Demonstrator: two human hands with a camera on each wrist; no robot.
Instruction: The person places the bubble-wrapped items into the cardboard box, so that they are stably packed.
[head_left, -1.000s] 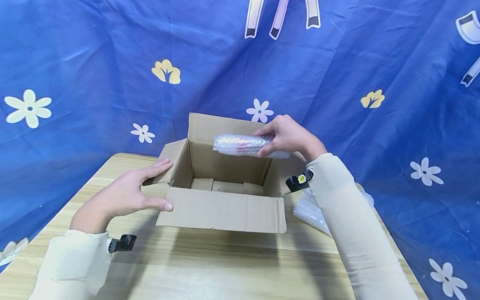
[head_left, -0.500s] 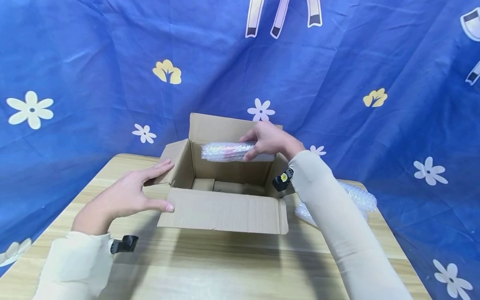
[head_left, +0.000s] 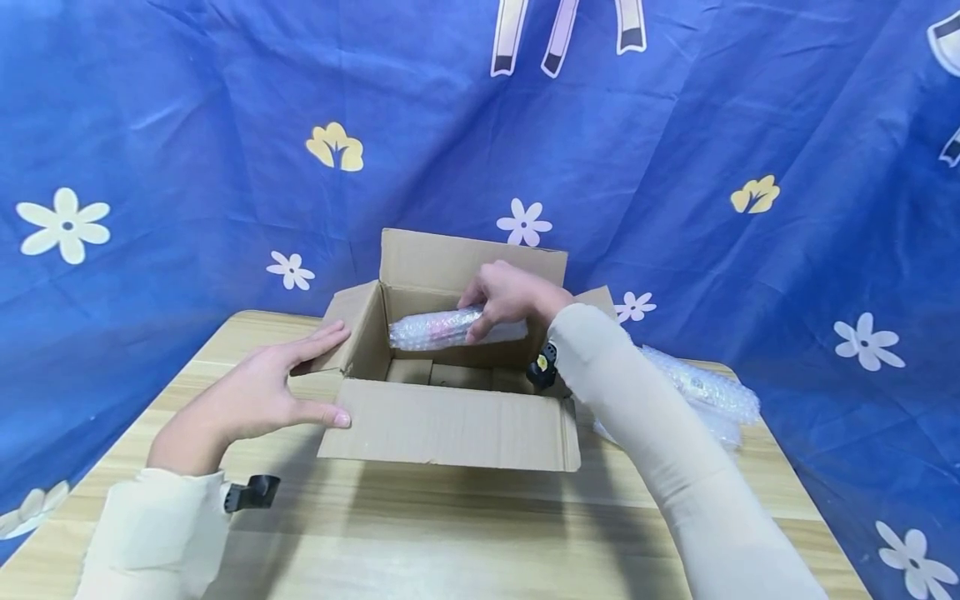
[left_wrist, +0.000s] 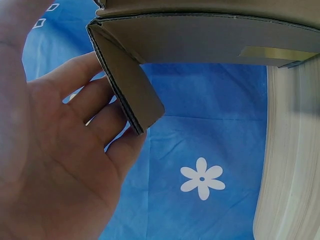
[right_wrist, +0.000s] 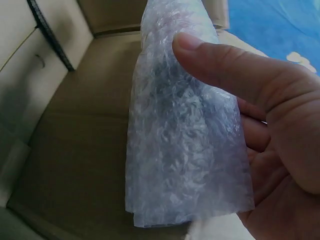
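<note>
An uncovered cardboard box [head_left: 450,425] stands on the table with its flaps spread. My left hand [head_left: 251,398] lies at the box's left corner, its straight fingers against the left flap [left_wrist: 127,75] and its thumb on the front flap. Inside the box mouth, my right hand [head_left: 513,296] holds a bubble-wrapped bundle [head_left: 427,330], thumb on the near side and fingers behind. Something pinkish shows through the wrap [right_wrist: 185,130], but its kind is hidden. The bundle tilts, left end lower, above the box floor.
More bubble wrap [head_left: 708,392], in a roll or bundle, lies on the wooden table [head_left: 420,542] right of the box, partly behind my right sleeve. A blue flowered cloth [head_left: 420,108] hangs behind the table.
My right hand has carried the bubble-wrapped bundle leftward and down into the box mouth, and its left end has dipped. The left hand has stayed at the flaps.
</note>
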